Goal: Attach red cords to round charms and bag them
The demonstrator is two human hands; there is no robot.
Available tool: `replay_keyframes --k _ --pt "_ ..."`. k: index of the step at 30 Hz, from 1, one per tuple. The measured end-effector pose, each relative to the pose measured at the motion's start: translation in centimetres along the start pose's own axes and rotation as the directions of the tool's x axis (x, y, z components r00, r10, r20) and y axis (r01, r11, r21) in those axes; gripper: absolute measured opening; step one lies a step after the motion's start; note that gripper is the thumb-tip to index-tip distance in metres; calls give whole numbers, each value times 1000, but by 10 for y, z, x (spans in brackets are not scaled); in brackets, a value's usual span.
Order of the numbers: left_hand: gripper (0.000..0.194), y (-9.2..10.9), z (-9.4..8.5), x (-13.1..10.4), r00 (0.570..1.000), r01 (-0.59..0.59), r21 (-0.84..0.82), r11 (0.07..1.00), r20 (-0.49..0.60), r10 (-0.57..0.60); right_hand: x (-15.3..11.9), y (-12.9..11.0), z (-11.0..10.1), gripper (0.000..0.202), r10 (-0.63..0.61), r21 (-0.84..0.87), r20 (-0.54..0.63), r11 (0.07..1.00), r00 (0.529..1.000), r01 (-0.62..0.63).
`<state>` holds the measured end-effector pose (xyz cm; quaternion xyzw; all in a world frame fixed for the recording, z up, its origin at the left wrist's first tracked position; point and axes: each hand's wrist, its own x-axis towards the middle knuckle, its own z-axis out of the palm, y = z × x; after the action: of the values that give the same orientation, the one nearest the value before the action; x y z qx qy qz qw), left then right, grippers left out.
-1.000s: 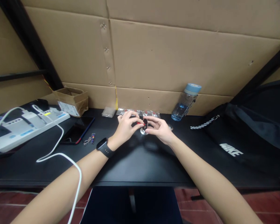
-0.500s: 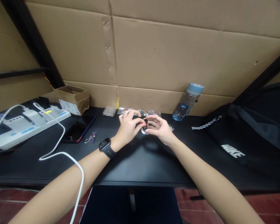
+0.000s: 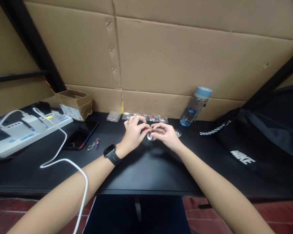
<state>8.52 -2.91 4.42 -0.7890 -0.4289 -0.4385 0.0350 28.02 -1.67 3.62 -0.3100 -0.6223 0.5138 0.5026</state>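
Over the middle of the black desk, my left hand (image 3: 136, 131) and my right hand (image 3: 166, 135) meet at the fingertips. Pinched between them is a small thin round disc (image 3: 151, 128), turned nearly edge-on. A small red piece (image 3: 146, 128) shows at my left fingertips; its kind is too small to tell. Directly below the fingers, a shiny round metal piece (image 3: 150, 137) lies on the desk. Another shiny round piece (image 3: 178, 133) rests just right of my right hand, partly hidden by it. Both hands are closed at the fingertips.
Clear packets with red-marked round pieces (image 3: 158, 119) lie along the cardboard wall. A water bottle (image 3: 195, 107) and black bag (image 3: 249, 143) stand right. Leftward are a small clear bag (image 3: 113, 116), phone (image 3: 81, 135), keychain (image 3: 94, 145), cardboard box (image 3: 75, 104) and power strip (image 3: 34, 133). A white cable (image 3: 63, 160) crosses my left forearm.
The disc between my fingers has turned from showing its face to nearly edge-on. My right fingers have closed in on it, and more of the metal piece below shows.
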Motion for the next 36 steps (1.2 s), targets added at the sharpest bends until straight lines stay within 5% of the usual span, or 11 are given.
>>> replay_keyframes --k 6,13,22,26,31,36 --pt "12 0 0 1 1000 6 -7 1000 15 -6 2 -9 -10 30 -33 -210 107 976 994 55" --pt "11 1 0 0 998 -27 -8 1000 65 28 1 -19 -14 27 -178 -545 252 786 951 292" --pt "13 0 1 0 994 -19 -7 1000 106 19 -1 -19 -11 19 -224 -596 237 735 945 323" --pt "25 4 -2 1 993 49 -58 997 107 -43 0 -18 -11 15 -230 -607 203 733 952 307" --pt "45 7 -3 -1 983 -35 -62 997 178 46 -1 -16 -13 10 -251 -653 198 687 948 318" --pt "31 5 1 -2 982 -11 0 1000 188 11 -1 -17 -16 11 -245 -671 210 668 947 322"
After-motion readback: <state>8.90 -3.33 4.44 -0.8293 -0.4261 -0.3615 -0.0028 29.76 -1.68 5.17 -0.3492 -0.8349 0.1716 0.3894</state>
